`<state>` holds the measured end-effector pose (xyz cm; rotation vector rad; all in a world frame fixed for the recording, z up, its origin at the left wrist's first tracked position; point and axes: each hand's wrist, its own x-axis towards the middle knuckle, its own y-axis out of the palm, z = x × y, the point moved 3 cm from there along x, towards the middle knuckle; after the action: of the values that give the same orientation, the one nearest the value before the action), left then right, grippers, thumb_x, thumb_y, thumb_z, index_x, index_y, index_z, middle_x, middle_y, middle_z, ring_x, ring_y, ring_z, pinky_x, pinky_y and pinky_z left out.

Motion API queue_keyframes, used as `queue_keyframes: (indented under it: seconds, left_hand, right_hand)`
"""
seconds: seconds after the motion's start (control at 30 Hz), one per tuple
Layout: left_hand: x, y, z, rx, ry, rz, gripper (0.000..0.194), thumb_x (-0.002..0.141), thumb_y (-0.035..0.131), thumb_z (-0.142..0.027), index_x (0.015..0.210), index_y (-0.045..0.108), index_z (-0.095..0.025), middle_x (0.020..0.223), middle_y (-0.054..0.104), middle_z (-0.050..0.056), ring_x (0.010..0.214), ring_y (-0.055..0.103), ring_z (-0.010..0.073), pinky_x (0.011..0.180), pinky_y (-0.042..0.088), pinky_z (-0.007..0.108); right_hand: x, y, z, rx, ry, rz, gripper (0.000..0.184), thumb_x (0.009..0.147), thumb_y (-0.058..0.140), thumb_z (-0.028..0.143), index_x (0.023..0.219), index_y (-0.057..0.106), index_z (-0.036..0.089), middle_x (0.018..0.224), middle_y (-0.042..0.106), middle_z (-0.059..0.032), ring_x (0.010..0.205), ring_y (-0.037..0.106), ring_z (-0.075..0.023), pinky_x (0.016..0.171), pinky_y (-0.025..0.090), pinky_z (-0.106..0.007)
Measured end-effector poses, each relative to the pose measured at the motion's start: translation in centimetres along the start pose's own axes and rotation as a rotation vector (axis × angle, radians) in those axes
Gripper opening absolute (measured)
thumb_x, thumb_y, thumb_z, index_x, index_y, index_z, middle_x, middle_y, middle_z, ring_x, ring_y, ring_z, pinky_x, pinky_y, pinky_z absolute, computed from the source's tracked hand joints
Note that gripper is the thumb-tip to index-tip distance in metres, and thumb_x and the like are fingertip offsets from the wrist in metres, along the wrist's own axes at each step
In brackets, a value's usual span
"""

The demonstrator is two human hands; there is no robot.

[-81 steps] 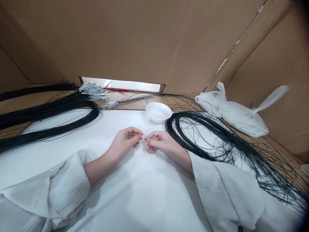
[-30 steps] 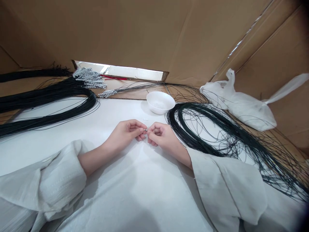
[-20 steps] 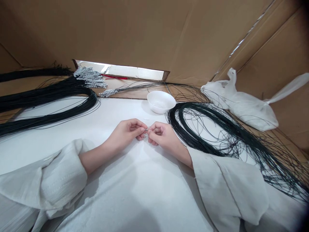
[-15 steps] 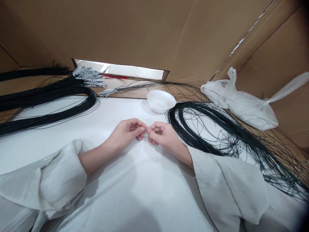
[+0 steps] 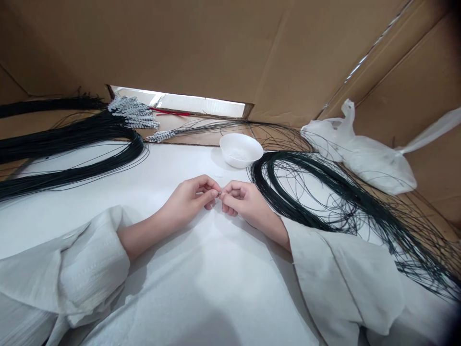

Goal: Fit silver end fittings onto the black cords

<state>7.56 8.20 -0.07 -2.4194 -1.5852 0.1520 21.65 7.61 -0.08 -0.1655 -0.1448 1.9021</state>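
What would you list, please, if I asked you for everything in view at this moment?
White work surface: 1, white, across the front
Small dark piece: 1, dark, near the middle; too small to identify
Pale scrap: 1, whitish, just before the bowl
Bowl: 1, white, centre back
Black strand bundles: several, black, left
Striped clusters: 2, black-and-white, back left
Red strips: count unclear, red, by the slot
Slot: 1, bright, low in the cardboard
Cardboard: several panels, brown, around
Strand coil: 1, dark green-black, right
Plastic bag: at least 1, white, far right
Sleeves: 2, pale grey, both sides
Left hand: 1, bare, pinching the piece
Right hand: 1, bare, likewise
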Motion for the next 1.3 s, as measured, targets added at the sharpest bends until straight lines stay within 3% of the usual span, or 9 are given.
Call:
queue_keyframes:
  seconds: [0.27, 0.6, 0.77, 1.3]
  left_hand:
    - [-0.20, 0.10, -0.36, 0.018, 0.033, -0.002, 0.010, 0.081, 0.050, -0.021, 0.084, 0.056, -0.014, 0.074, 0.057, 0.000, 0.061, 0.052, 0.0088, 0.058, 0.045, 0.021]
    - [-0.22, -0.02, -0.07, 0.072, 0.086, 0.000, 0.014, 0.081, 0.048, -0.022, 0.088, 0.059, -0.015, 0.080, 0.060, 0.001, 0.061, 0.052, 0.0096, 0.061, 0.046, 0.023]
    - [-0.27, -0.20, -0.12, 0.051, 0.108, -0.066, 0.015, 0.079, 0.052, -0.023, 0.092, 0.055, -0.015, 0.080, 0.057, 0.002, 0.063, 0.055, 0.0106, 0.060, 0.047, 0.023]
    - [-0.48, 0.17, -0.59, 0.378, 0.165, -0.020, 0.010, 0.084, 0.042, -0.020, 0.086, 0.052, -0.018, 0.080, 0.057, 0.000, 0.070, 0.055, 0.0132, 0.065, 0.043, 0.025]
  right_hand:
    - [0.09, 0.02, -0.06, 0.054, 0.008, 0.059, 0.006, 0.072, 0.052, 0.015, 0.068, 0.054, 0.012, 0.055, 0.057, 0.0009, 0.044, 0.047, -0.0055, 0.045, 0.039, -0.017]
    - [0.04, -0.04, -0.01, 0.003, 0.036, 0.002, 0.003, 0.070, 0.054, 0.015, 0.069, 0.055, 0.012, 0.055, 0.058, -0.0001, 0.045, 0.048, -0.0067, 0.046, 0.040, -0.019]
    - [0.14, -0.05, -0.10, 0.007, 0.005, 0.026, 0.005, 0.072, 0.055, 0.017, 0.069, 0.055, 0.013, 0.054, 0.057, 0.0008, 0.045, 0.048, -0.0065, 0.046, 0.040, -0.018]
    - [0.02, 0.00, -0.32, 0.013, -0.016, 0.067, 0.011, 0.076, 0.055, 0.023, 0.071, 0.056, 0.013, 0.058, 0.060, -0.0007, 0.046, 0.048, -0.0064, 0.047, 0.040, -0.018]
